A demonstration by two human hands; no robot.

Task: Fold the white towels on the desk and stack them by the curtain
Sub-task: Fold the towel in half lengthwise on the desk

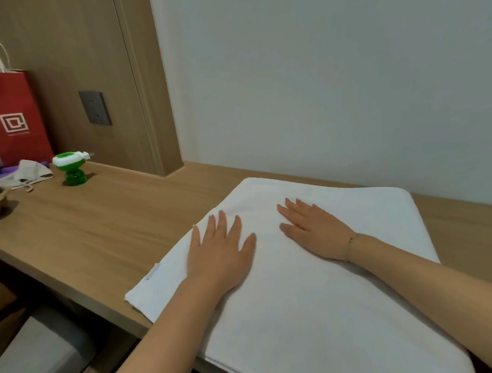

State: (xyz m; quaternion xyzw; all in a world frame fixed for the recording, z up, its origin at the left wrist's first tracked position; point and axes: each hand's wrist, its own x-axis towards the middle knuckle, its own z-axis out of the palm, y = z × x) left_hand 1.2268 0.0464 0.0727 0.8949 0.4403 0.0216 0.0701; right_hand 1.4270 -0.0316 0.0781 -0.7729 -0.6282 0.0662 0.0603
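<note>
desk (95, 227) | towel (306, 299) flat under both hands' fingers (221, 226)

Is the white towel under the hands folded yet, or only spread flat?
Cannot tell for sure. The white towel lies flat on the desk, both hands pressing it; layered edges at its left corner hint at a fold.

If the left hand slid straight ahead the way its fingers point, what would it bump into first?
The left hand lies flat on the white towel, fingers pointing toward the far wall. It would slide off the towel's far edge onto bare desk, then probably reach the pale wall; nothing else seems in the way.
</note>
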